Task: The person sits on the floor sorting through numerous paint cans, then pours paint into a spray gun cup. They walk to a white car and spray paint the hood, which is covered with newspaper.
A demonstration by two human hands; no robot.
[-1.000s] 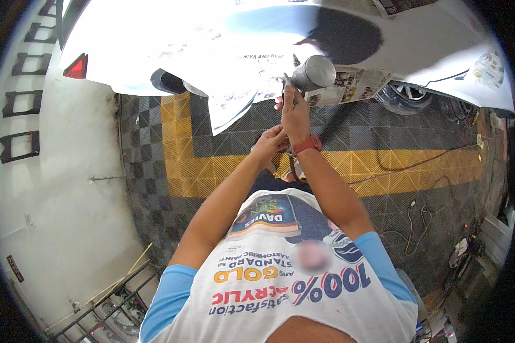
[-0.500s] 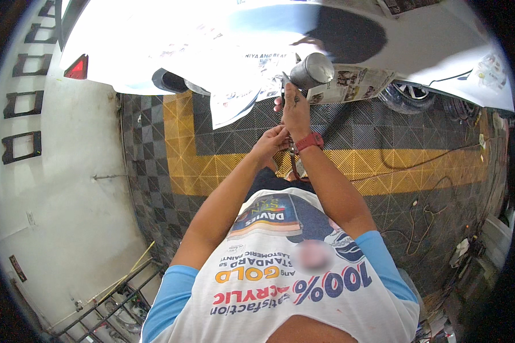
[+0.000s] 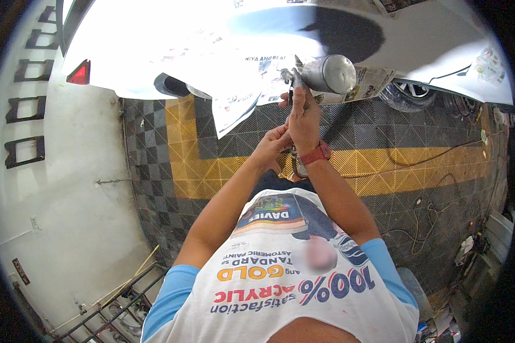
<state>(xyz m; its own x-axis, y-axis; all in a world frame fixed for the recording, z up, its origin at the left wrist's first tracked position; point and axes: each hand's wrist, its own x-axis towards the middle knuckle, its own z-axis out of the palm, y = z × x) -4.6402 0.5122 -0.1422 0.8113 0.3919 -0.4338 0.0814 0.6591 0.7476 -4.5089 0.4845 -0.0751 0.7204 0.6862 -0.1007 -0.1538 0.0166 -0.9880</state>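
Observation:
A paint spray gun (image 3: 292,77) with a round grey metal cup (image 3: 339,73) is held in front of a white car body. My right hand (image 3: 304,121), with a red watch on its wrist, wraps around the gun's handle. The cup tips over to the right of the gun. Just below, my left hand (image 3: 272,147) pinches at the handle's lower end, where a brown hose (image 3: 296,167) hangs down. My fingers hide the exact spot it grips. Newspaper sheets (image 3: 234,111) cover the lower car body behind the gun.
The car's red light (image 3: 79,73) is at the far left, and a wheel (image 3: 407,96) at the right. A thin cord (image 3: 420,226) loops over the black and yellow tiled floor (image 3: 234,168). A black metal railing (image 3: 111,300) stands lower left, beside a pale wall (image 3: 86,228).
The spray gun and its cup have shifted right, and the cup looks larger and more turned toward me. Both hands have moved slightly right with it, keeping their holds.

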